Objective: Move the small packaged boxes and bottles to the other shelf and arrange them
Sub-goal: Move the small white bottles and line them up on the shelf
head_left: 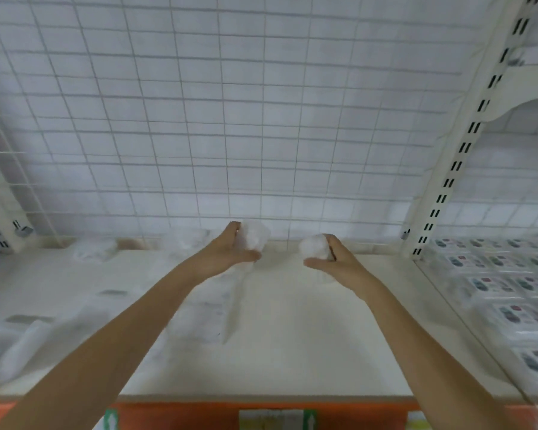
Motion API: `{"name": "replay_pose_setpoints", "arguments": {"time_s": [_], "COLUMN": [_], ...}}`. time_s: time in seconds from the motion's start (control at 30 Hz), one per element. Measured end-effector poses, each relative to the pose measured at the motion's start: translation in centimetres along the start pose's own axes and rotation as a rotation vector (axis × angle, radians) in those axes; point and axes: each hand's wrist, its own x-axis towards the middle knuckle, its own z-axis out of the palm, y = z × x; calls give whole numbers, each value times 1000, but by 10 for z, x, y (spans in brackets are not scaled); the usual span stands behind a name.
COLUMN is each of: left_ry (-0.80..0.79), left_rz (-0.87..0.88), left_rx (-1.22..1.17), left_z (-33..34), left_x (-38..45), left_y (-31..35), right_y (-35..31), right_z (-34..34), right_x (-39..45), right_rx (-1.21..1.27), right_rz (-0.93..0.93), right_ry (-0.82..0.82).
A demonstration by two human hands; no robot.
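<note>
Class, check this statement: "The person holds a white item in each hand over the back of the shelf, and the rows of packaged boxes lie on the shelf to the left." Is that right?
Not quite. The left hand and right hand do each hold a blurred white item, but the head view shows the rows of packaged boxes on the shelf to the right, not the left. The rest stands.

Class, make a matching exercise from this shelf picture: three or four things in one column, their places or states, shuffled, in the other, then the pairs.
1. left hand
2. right hand
3. rows of clear packaged boxes
4. orange shelf edge strip

A. far right shelf
B. nearest the camera
C. holds the right white object
D. holds the left white object

Pairs: 1-D, 2-C, 3-A, 4-B
</note>
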Motion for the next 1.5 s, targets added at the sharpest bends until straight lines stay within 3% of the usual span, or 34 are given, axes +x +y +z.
{"name": "replay_pose_setpoints", "arguments": {"time_s": [0.17, 0.27, 0.47, 0.67, 0.9, 1.1, 1.3, 1.5], "left_ry": [-72, -35, -9, -56, -161, -192, -270, -351], "left_rz": [-166, -255, -271, -278, -190, -260, -72, 23], "left_rx": [-650, -816, -701, -858, -926, -855, -764, -696], "left_z": [30, 35, 40, 28, 24, 31, 67, 146], "left_x": [18, 25, 21, 14, 10, 6, -4, -18], "left_y": [-4, -8, -15, -15, -18, -11, 19, 72], "right_y": [2, 0, 2, 4, -6, -4, 7, 24], "right_z": [17, 27, 38, 26, 18, 3, -28, -87], "right_x": [3, 3, -4, -15, -35, -69, -124, -209], "right_rx": [559, 801, 397, 419, 603, 595, 518, 405], "right_rz": [183, 278, 190, 155, 264, 112, 64, 72], "right_ry": [28, 31, 302, 331, 341, 381, 486, 649]}}
